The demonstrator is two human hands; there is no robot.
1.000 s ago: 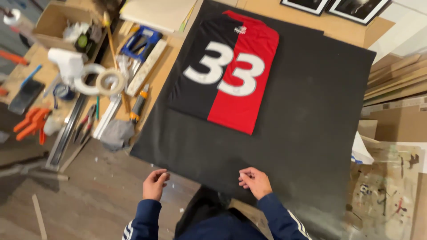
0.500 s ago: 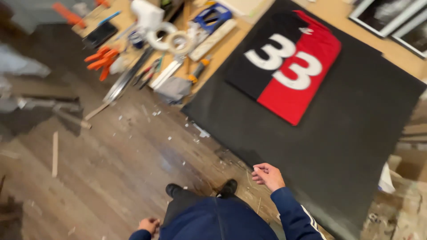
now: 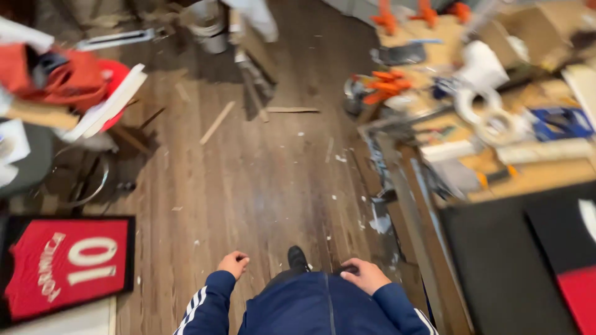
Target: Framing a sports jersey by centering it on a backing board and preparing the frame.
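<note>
1. Wooden floor: takes up most of the view, littered with offcuts and white scraps. The person stands on it, one dark shoe showing between the hands.
2. Tabletop: at right, crowded with tape rolls, orange clamps and long metal strips along its near edge.
3. Black board: lies flat on the tabletop's near end and runs out of view at lower right. It is the nearest work item to the right hand, but apart from it. Judged a large, thin, stiff sheet: probably light, awkward by area, with corners and face easily dented or marked. Best held with both hands at opposite long edges and kept level.
4. Framed red shirt: on the floor at far left, well apart from the left hand. Judged rigid and fragile if glazed; hold by the frame sides.
5. Black-and-red shirt: lies on the board. It is soft cloth and would likely slide if the board tilts.
6. Right hand: low by the hip, fingers bent. There is a dark patch at the fingertips, so I cannot tell whether its grip is closed on anything.
7. Left hand: grip loosely clenched, nothing in it, hanging over the floor.
</note>
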